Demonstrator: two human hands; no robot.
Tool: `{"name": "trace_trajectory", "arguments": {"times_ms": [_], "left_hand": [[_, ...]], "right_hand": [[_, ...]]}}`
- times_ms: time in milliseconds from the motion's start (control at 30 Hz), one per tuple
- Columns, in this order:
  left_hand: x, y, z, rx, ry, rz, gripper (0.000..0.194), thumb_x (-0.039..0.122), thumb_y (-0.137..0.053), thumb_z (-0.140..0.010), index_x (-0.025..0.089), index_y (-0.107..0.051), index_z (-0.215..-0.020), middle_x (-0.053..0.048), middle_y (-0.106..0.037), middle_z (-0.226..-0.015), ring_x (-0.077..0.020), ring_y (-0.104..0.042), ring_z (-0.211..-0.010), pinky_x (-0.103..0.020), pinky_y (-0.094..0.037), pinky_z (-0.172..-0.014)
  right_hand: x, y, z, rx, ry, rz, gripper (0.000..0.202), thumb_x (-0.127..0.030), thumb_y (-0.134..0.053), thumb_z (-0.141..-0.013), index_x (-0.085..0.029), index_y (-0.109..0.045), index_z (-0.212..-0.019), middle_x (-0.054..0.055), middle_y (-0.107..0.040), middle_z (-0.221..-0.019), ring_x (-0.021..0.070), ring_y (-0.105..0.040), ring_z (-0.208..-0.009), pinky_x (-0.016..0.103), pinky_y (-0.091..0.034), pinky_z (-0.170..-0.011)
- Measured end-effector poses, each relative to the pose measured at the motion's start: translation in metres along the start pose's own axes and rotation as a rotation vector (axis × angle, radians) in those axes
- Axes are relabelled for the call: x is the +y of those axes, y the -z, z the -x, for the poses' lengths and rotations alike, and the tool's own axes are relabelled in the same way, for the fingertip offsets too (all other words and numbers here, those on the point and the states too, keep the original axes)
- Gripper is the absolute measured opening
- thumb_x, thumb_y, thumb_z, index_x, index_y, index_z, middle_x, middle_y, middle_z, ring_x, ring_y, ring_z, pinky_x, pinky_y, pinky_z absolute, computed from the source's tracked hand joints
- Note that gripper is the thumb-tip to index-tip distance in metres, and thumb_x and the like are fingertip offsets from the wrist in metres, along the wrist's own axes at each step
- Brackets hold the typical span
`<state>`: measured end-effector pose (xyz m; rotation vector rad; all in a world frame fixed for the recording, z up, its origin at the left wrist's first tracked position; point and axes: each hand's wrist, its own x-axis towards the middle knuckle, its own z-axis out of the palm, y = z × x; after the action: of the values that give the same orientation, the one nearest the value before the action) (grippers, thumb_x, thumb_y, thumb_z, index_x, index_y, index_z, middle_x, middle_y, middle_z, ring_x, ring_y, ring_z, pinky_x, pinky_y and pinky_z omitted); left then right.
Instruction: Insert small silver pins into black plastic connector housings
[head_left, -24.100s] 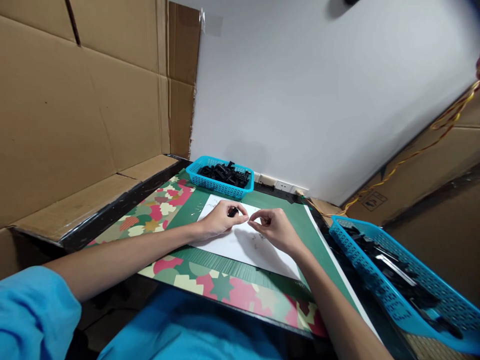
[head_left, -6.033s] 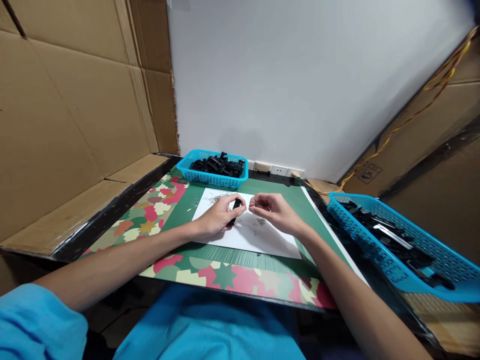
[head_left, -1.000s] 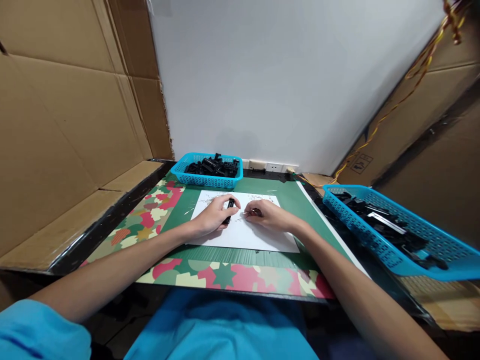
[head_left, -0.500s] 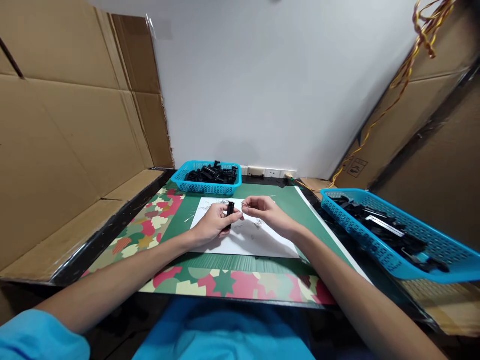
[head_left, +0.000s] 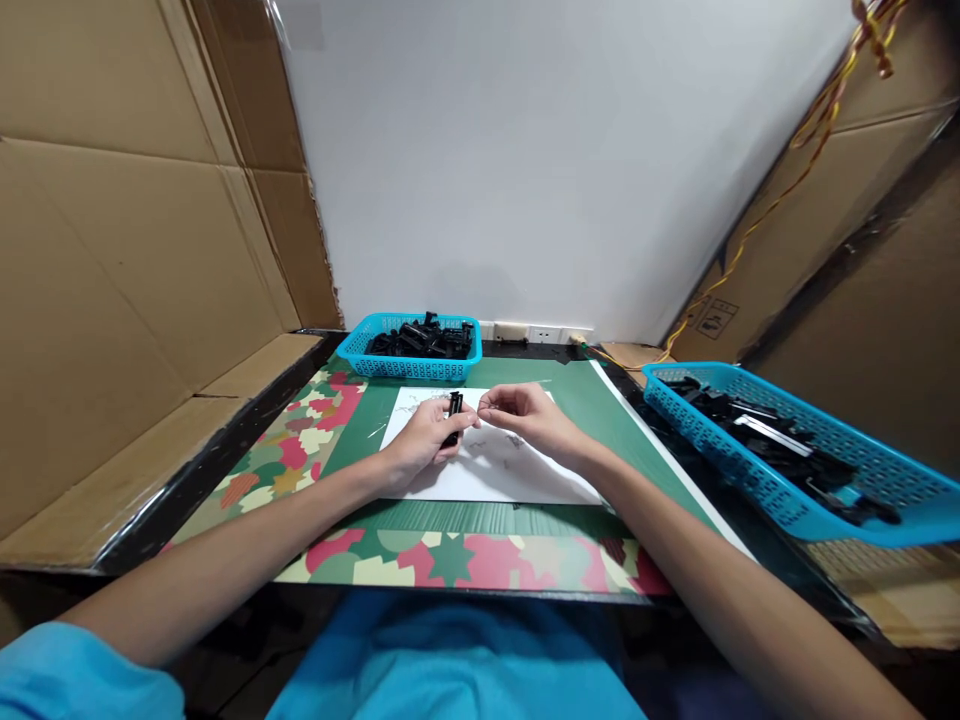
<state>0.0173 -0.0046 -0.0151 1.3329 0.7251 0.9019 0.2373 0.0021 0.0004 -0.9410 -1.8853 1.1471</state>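
Observation:
A small black plastic part (head_left: 454,408) stands roughly upright in my left hand (head_left: 429,436), whose fingers are wrapped round its lower portion. Close to its right side is my right hand (head_left: 525,416), with thumb and forefinger pinched together; whatever is between them is too small to make out. Both hands hover over a white sheet (head_left: 480,484), on which tiny thin metal pieces (head_left: 514,440) lie scattered, partly covered by the hands and their shadows.
Two blue baskets hold black parts, one (head_left: 409,374) at the back left, one (head_left: 757,480) at the right. Cardboard walls (head_left: 112,240) flank the green mat (head_left: 615,430). Sockets (head_left: 544,334) and a twisted yellow-red cable (head_left: 750,235) are at the back.
The black part has turned slightly in my left hand, showing more of its ribbed side. My right thumb and forefinger have come closer to the left fingertips. The camera view has shifted a little.

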Motion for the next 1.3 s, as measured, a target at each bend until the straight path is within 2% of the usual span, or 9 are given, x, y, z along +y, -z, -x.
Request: {"name": "trace_trajectory", "arguments": {"times_ms": [167, 400, 667, 867, 1033, 1133, 1200, 1300], "left_hand": [[0.007, 0.000, 0.002, -0.007, 0.056, 0.098, 0.021, 0.035, -0.073, -0.092, 0.016, -0.063, -0.090, 0.011, -0.037, -0.045, -0.0038, -0.021, -0.038, -0.023, -0.011, -0.043], [0.011, 0.000, 0.005, -0.010, 0.111, 0.161, 0.022, 0.036, -0.073, -0.091, 0.018, -0.060, -0.088, 0.012, -0.035, -0.042, -0.0046, -0.019, -0.038, -0.024, -0.011, -0.043], [0.010, 0.001, 0.004, -0.024, 0.147, 0.151, 0.015, 0.031, -0.069, -0.091, 0.019, -0.059, -0.090, 0.011, -0.035, -0.041, -0.0062, -0.015, -0.040, -0.022, -0.012, -0.043], [0.007, 0.001, 0.004, -0.047, 0.176, 0.129, 0.015, 0.033, -0.067, -0.092, 0.021, -0.059, -0.091, 0.011, -0.035, -0.044, -0.0071, -0.014, -0.041, -0.021, -0.013, -0.042], [0.007, 0.003, 0.004, -0.032, 0.188, 0.101, 0.026, 0.046, -0.069, -0.094, 0.022, -0.060, -0.098, 0.011, -0.034, -0.054, -0.0051, -0.016, -0.042, -0.019, -0.014, -0.043], [0.007, 0.003, 0.005, -0.081, 0.197, 0.114, 0.030, 0.051, -0.066, -0.096, 0.022, -0.062, -0.105, 0.010, -0.037, -0.060, -0.0045, -0.021, -0.042, -0.017, -0.012, -0.044], [0.005, 0.002, 0.004, -0.089, 0.172, 0.103, 0.031, 0.051, -0.065, -0.097, 0.022, -0.062, -0.106, 0.009, -0.038, -0.059, -0.0048, -0.021, -0.042, -0.017, -0.012, -0.043], [0.001, 0.000, 0.002, -0.038, 0.090, 0.048, 0.029, 0.047, -0.070, -0.095, 0.022, -0.061, -0.106, 0.010, -0.039, -0.059, -0.0053, -0.022, -0.043, -0.018, -0.015, -0.042]], "right_hand": [[-0.003, 0.002, 0.000, 0.032, 0.036, 0.062, 0.045, -0.060, -0.075, -0.091, -0.017, -0.078, -0.104, 0.005, -0.069, -0.078, 0.0170, -0.056, -0.068, 0.029, -0.041, -0.058], [-0.008, 0.005, 0.004, 0.120, 0.245, 0.278, 0.026, -0.043, -0.074, -0.097, -0.018, -0.082, -0.096, 0.007, -0.074, -0.089, 0.0175, -0.058, -0.076, 0.033, -0.043, -0.068], [-0.005, 0.003, 0.005, 0.116, 0.283, 0.331, 0.017, -0.035, -0.072, -0.099, -0.021, -0.080, -0.098, 0.003, -0.070, -0.085, 0.0161, -0.054, -0.074, 0.032, -0.042, -0.069], [-0.007, 0.003, 0.007, 0.102, 0.285, 0.365, 0.014, -0.032, -0.071, -0.099, -0.020, -0.079, -0.096, 0.003, -0.070, -0.085, 0.0155, -0.052, -0.074, 0.031, -0.041, -0.070], [-0.010, 0.003, 0.006, 0.109, 0.217, 0.293, 0.015, -0.029, -0.070, -0.096, -0.018, -0.078, -0.089, 0.004, -0.070, -0.085, 0.0157, -0.054, -0.075, 0.031, -0.042, -0.070], [-0.008, 0.006, 0.005, 0.137, 0.157, 0.236, 0.016, -0.030, -0.072, -0.093, -0.016, -0.077, -0.087, 0.003, -0.068, -0.080, 0.0148, -0.052, -0.072, 0.030, -0.041, -0.066], [-0.005, 0.007, 0.004, 0.152, 0.129, 0.205, 0.017, -0.032, -0.072, -0.093, -0.016, -0.077, -0.087, 0.002, -0.066, -0.077, 0.0141, -0.051, -0.070, 0.029, -0.040, -0.064], [-0.003, 0.007, 0.003, 0.141, 0.114, 0.165, 0.018, -0.033, -0.074, -0.091, -0.016, -0.076, -0.087, 0.003, -0.067, -0.078, 0.0143, -0.053, -0.070, 0.029, -0.041, -0.065]]}}
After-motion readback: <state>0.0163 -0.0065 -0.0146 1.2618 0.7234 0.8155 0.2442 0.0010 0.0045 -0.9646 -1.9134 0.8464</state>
